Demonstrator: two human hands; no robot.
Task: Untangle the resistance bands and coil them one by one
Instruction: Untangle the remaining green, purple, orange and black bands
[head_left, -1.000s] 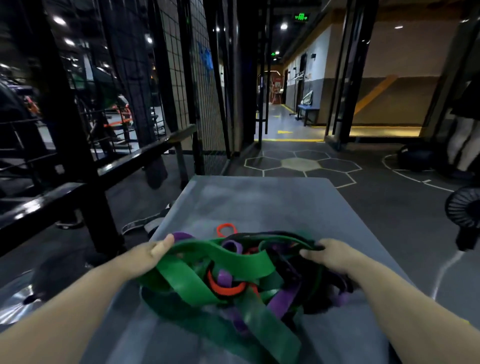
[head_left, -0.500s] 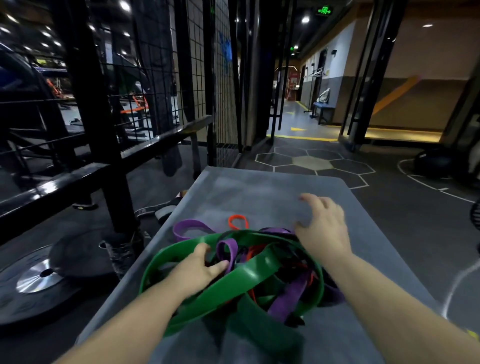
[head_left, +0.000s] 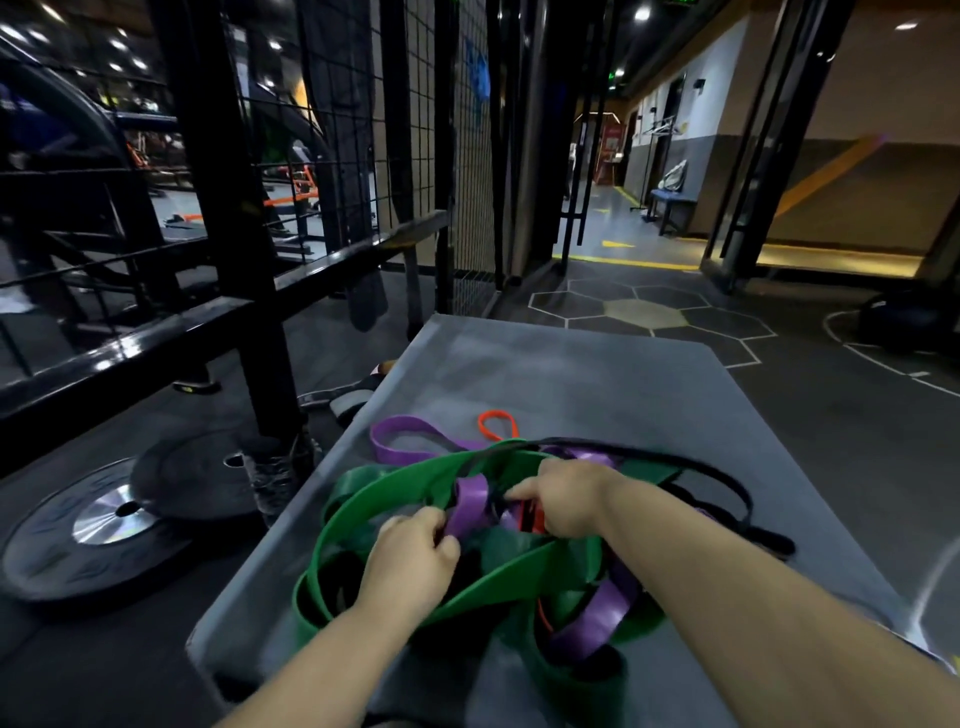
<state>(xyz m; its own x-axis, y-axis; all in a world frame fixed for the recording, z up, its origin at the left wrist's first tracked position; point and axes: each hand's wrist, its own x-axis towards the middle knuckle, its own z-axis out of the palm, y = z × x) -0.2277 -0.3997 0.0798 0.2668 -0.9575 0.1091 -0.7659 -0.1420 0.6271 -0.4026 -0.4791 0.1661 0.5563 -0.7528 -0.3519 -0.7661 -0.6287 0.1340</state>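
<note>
Both grips are buried in a tangle of resistance bands (head_left: 483, 551) that is heaped on the near half of a grey counter (head_left: 597, 379). On the left hand (head_left: 410, 564), the fingers are curled closed and a purple band (head_left: 470, 504) is pinched at its fold near the middle of the pile. On the right hand (head_left: 563, 499), the fingers are curled down into the heap over a red band (head_left: 531, 518), with the forefinger stretched toward the purple fold; whether anything is actually clamped by this grip cannot be told. A wide green band (head_left: 395, 491) is looped around the left hand and crossed under both wrists. A thin black band (head_left: 727, 480) is trailed out to the right of the pile along the counter. At the far edge of the heap a purple loop (head_left: 410, 434) and a small orange-red loop (head_left: 498, 423) are laid flat on the counter surface, just beside each other. On the dark floor to the left of the counter, two weight plates (head_left: 130, 514) are seen lying flat, one overlapping the other, next to the black post of a metal rack (head_left: 228, 249)
</note>
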